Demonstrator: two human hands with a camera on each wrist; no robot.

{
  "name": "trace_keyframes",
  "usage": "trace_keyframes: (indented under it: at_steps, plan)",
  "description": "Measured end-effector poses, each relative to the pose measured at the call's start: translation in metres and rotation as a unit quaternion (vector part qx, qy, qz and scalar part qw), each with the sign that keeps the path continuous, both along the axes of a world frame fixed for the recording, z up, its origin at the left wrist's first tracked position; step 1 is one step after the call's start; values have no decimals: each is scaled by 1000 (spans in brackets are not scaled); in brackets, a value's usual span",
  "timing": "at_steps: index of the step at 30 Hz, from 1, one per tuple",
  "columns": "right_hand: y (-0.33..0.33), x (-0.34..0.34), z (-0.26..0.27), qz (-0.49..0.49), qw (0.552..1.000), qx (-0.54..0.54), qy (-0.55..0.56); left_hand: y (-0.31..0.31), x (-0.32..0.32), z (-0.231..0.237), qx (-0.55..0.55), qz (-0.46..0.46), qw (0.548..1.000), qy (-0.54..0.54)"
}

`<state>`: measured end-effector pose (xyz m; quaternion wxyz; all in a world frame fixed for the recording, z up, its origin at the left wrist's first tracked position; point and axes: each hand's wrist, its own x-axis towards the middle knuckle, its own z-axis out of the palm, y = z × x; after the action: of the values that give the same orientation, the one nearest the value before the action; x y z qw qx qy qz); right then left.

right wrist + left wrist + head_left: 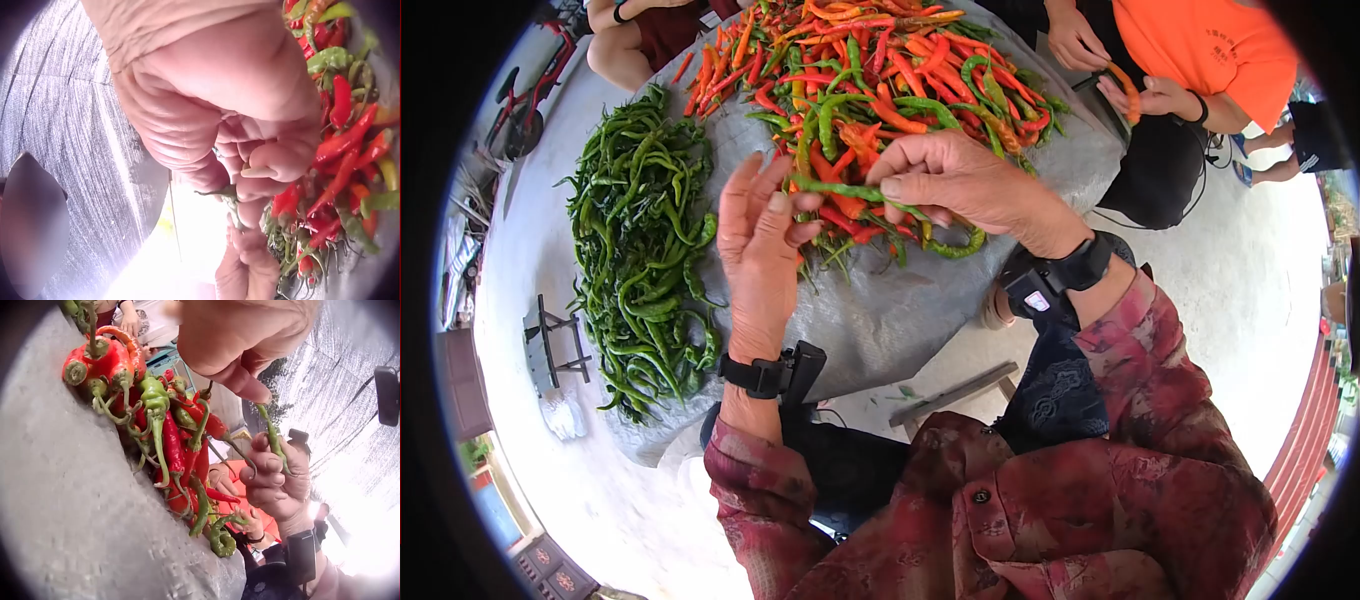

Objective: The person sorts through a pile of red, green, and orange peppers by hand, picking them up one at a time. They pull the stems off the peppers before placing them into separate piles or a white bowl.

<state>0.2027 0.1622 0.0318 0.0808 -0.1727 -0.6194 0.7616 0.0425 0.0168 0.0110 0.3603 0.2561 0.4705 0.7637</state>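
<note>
A slim green pepper [840,189] [273,434] spans the gap between both hands, above the mixed pile. My left hand [762,245] [247,337] pinches one end between thumb and finger, its other fingers loosely bent. At the opposite end, my right hand [970,185] [278,484] [219,106] grips the pepper with thumb and curled fingers. The right wrist view shows a short part of the green pepper [232,209] below the right fingers. Red, orange and green peppers [910,70] [340,156] lie heaped just beyond the hands.
A long heap of green peppers [650,250] lies on the left of the grey sheet [870,320]. A wooden stool [955,395] stands near my knees. At the upper right, a person in an orange shirt [1210,50] holds an orange pepper; another person sits at the upper left.
</note>
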Motion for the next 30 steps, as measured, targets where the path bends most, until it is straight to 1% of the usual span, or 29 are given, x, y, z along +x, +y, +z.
trace_keyframes:
  at_steps: [1,3,4,5,7,8,9,10,11,12,13,15,16,17,18,19,21,22,23,25,26,27,28,29,30]
  plan:
    - [-1,-6,-4,1,1000,3,2,0,-6,-3,3,1,1000,2]
    - [-4,-17,-9,-59,993,96,39,-1,-25,-19,35,46,998,-34]
    - [-5,-21,-5,-78,991,109,23,-1,-31,-25,18,74,997,-32]
    - [-6,-26,-4,-78,991,110,25,-3,-35,-31,19,74,997,-31]
    - [-7,-35,-6,-114,979,166,29,-4,-36,-33,-1,51,998,-36]
    - [-7,-41,-12,-114,979,166,31,-5,-34,-35,-12,49,998,-37]
    - [-8,-47,-16,-120,967,211,74,-5,-32,-35,-11,49,998,-36]
    - [-7,-50,-19,-126,952,254,117,-4,-30,-34,-32,29,999,-15]
    - [-6,-50,-21,-126,951,255,119,-4,-29,-34,-53,8,999,5]
    - [-5,-47,-18,-151,940,294,86,-4,-26,-33,-74,12,996,43]
    - [-5,-44,-14,-175,925,332,52,-4,-24,-32,-74,13,996,43]
    - [4,-30,-5,-174,928,327,33,-4,-22,-32,-81,11,995,57]
    - [9,-19,2,-149,938,311,19,-4,-22,-31,-81,9,995,53]
    - [14,-9,6,-126,947,295,3,-4,-22,-30,-91,12,993,78]
    - [21,-2,2,-107,946,307,-11,-4,-20,-29,-103,14,989,103]
    - [26,9,0,-109,945,308,-17,-4,-18,-28,-102,10,990,98]
    - [33,26,-1,24,911,407,-63,-5,-14,-24,-107,16,979,172]
    - [32,35,-1,55,909,404,-81,-5,-11,-24,-108,21,971,210]
    - [30,44,-1,52,910,403,-83,-5,-7,-22,-109,17,972,210]
    - [22,57,2,124,894,411,-125,-6,3,-18,-107,35,960,257]
    - [20,61,-8,124,876,455,-105,-8,5,-18,-125,43,944,302]
    - [18,64,-16,120,877,452,-107,-8,7,-18,-126,37,944,303]
    - [15,67,-23,117,823,549,-88,-9,10,-19,-125,34,938,322]
    - [13,69,-29,113,757,640,-68,-9,11,-20,-124,31,932,340]
    - [11,67,-28,108,761,638,-53,-9,12,-21,-123,27,931,342]
